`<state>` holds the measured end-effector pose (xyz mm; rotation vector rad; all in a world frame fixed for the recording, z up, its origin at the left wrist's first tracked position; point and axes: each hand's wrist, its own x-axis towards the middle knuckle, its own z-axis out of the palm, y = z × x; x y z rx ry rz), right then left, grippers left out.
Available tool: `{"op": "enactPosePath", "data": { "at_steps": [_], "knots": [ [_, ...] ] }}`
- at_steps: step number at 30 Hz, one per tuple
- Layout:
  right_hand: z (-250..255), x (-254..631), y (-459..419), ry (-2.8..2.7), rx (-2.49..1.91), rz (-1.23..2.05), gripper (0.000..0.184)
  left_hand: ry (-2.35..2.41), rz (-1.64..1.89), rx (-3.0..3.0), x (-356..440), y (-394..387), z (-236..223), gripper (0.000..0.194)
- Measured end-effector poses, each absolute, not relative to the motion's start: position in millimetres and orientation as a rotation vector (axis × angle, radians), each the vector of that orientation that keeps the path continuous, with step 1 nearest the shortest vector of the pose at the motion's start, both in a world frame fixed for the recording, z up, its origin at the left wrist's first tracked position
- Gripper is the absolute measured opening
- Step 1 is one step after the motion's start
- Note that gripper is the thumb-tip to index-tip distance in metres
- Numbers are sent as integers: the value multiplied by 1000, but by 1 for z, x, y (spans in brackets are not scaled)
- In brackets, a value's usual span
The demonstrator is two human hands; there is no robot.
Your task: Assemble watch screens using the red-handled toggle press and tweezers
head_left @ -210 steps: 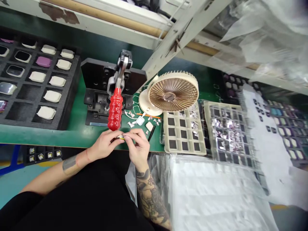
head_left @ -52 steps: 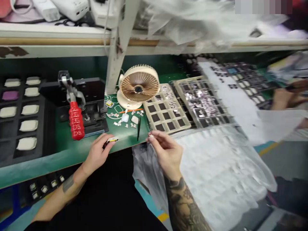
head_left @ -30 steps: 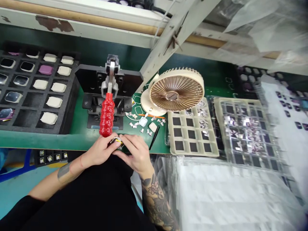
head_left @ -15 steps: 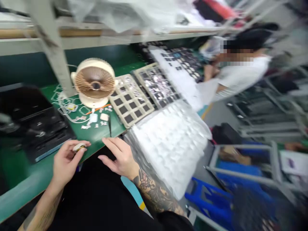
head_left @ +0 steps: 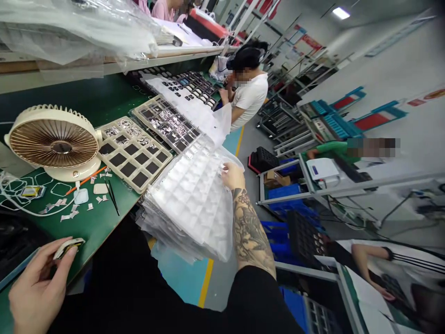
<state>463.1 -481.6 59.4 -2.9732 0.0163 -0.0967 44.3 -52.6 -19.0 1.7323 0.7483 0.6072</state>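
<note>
1 left hand (head_left: 36, 290), 1 right hand (head_left: 232, 176) (both bare), 1 desk fan (head_left: 54, 143)

The desk fan (head_left: 54, 144) is cream with a bronze radial grille, on a green bench mat (head_left: 86, 232). Right of it lies a beige tray (head_left: 134, 155) of black squares; below it, the left hand (head_left: 36, 290) holds a cream-and-black part (head_left: 68, 247); further right, the right forearm (head_left: 249, 232) bears dark floral tattoos.
</note>
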Motion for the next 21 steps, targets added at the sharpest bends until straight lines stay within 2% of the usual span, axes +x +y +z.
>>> {"op": "enactPosePath", "data": {
  "at_steps": [4,7,9,12,14,17,19,21],
  "knots": [
    [54,480,-501,77,-3011,-14,40,908,498,1496,39,-54,-22,47],
    [63,475,-501,56,-3002,-135,46,937,470,1415,40,-53,-20,61],
    [72,457,-490,8,-2966,-242,48,944,500,1410,43,-53,-17,60],
    [76,401,-446,-265,-2635,-436,39,895,544,1358,48,-56,-12,52],
    [69,350,-399,-508,-2298,-475,30,786,539,1269,52,-56,-8,56],
    [51,272,-317,-658,-1989,-327,23,726,546,1177,54,-52,-5,59],
    [36,229,-264,-742,-1785,-39,15,730,566,1148,50,-48,-3,58],
    [20,200,-219,-855,-1607,276,19,748,589,1117,41,-45,-1,58]
  ]
}}
